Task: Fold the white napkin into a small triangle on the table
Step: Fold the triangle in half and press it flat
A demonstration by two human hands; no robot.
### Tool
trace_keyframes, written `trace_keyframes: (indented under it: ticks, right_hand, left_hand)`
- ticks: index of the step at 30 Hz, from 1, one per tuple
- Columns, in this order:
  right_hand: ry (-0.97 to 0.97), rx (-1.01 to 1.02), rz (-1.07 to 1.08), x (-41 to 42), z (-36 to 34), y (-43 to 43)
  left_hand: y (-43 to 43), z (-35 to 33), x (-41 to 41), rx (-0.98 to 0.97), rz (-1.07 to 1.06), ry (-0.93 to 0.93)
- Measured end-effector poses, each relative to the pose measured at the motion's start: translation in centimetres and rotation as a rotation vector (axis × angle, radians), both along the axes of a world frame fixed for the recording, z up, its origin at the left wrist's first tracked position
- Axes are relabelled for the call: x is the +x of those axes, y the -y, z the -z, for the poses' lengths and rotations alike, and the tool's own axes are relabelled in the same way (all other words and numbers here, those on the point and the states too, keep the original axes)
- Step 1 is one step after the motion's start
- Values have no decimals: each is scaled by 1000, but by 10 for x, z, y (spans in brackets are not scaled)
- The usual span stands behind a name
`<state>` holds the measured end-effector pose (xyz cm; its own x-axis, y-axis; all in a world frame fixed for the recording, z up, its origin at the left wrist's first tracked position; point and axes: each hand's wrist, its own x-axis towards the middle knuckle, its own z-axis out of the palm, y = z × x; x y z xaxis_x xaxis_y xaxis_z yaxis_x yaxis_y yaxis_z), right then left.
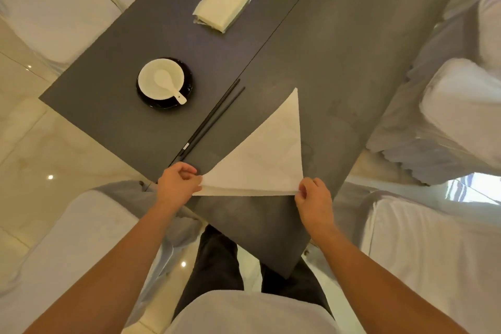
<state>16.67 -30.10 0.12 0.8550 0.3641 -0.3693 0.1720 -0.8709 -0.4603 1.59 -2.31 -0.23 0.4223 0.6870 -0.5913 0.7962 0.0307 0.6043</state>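
The white napkin (264, 160) lies on the dark grey table (339, 62) as a large triangle, its tip pointing away from me and its long edge nearest me. My left hand (177, 184) pinches the napkin's near left corner between thumb and fingers. At the near right corner, my right hand (314, 202) pinches the napkin the same way. Both corners sit close to the table's front edge.
Black chopsticks (210, 120) lie just left of the napkin. A white bowl with a spoon (162, 80) rests on a black saucer further left. A wrapped stack of napkins (225, 3) is at the far side. White-covered chairs (458, 106) surround the table.
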Motion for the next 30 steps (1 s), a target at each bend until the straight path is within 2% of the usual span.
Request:
trace_keyframes:
  ticks: [5,11,18,22,30]
  right_hand:
    - [24,-10,148,7,-5,-2]
    - [33,-37,220,-5,1,-3]
    - [18,-101,242,-12,8,-8]
    - [24,-130,233,-10,6,-9]
    - [6,-119,321,-10,2,-7]
  left_hand:
    - [14,1,-1,120,481,-27]
    - [8,3,-11,414,944,-57]
    - [4,11,-23,479,1209,-39]
    - [-1,13,-21,524,1291,-37]
    - [2,7,-22,640,1481,166]
